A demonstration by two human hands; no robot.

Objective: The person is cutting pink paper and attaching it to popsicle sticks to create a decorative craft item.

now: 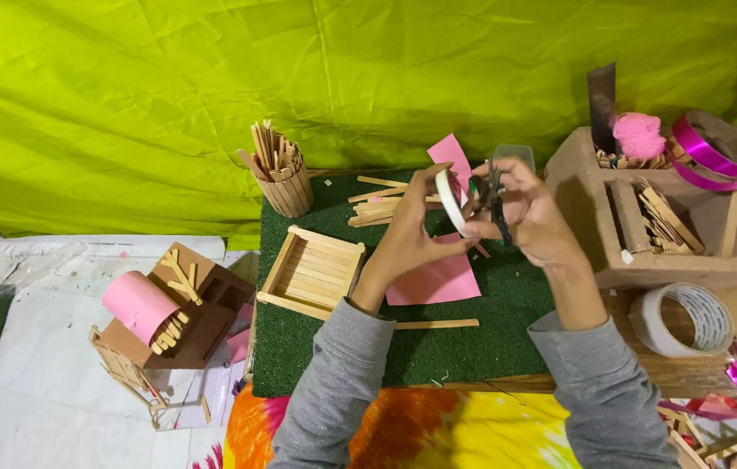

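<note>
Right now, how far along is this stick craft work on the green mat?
Done, by the look of it: a stick tray lies assembled on the green mat. In hand: the left hand holds a small tape roll while the right hand works dark scissors at it. Left: pink paper and loose sticks lie unattached.

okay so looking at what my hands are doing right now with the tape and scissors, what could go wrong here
The scissors in your right hand sit very close to the left hand fingers holding the small tape roll, so a slip might nick a finger. The pulled tape could also fold and stick to itself. Both hands work above the pink paper, so a dropped strip may stick to it.
</note>
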